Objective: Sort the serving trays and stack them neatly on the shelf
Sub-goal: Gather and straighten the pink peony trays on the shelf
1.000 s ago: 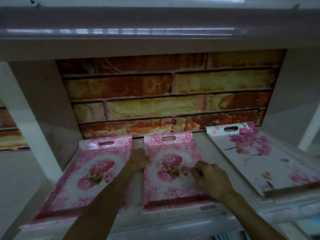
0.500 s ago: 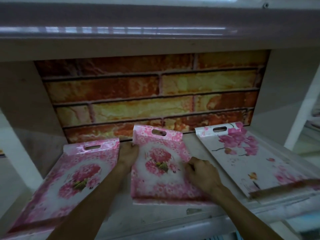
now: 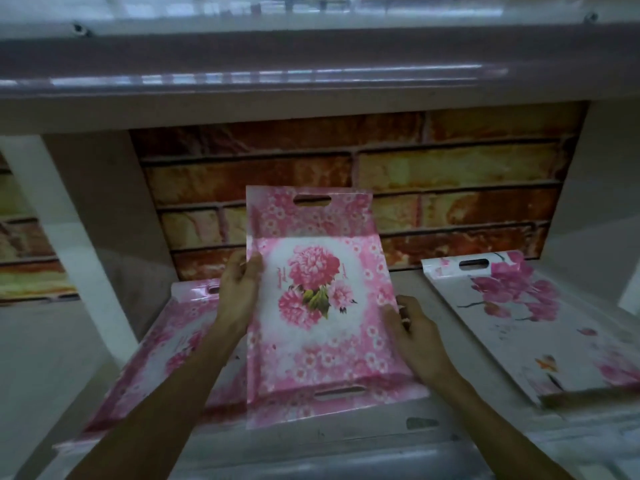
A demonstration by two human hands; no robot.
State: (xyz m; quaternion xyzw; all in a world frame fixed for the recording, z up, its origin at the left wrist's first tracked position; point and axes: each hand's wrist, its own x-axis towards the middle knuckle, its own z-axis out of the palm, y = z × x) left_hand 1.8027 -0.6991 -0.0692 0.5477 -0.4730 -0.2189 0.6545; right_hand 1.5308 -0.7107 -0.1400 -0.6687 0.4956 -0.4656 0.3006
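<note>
I hold a pink floral tray [image 3: 322, 327] lifted off the shelf [image 3: 433, 434], its far end tilted up toward the brick-patterned back wall. My left hand [image 3: 239, 289] grips its left rim and my right hand [image 3: 412, 327] grips its right rim. A second pink floral tray [image 3: 156, 358] lies flat on the shelf to the left, partly under my left forearm. A white tray with magenta blossoms [image 3: 540, 323] lies flat at the right.
An upper shelf board [image 3: 311, 77] overhangs close above. White side panels [image 3: 69, 244] close the compartment left and right. A rounded front lip [image 3: 311, 462] edges the shelf.
The middle pink tray has come up off the shelf and toward me, its far end raised, with both hands now gripping its side rims.
</note>
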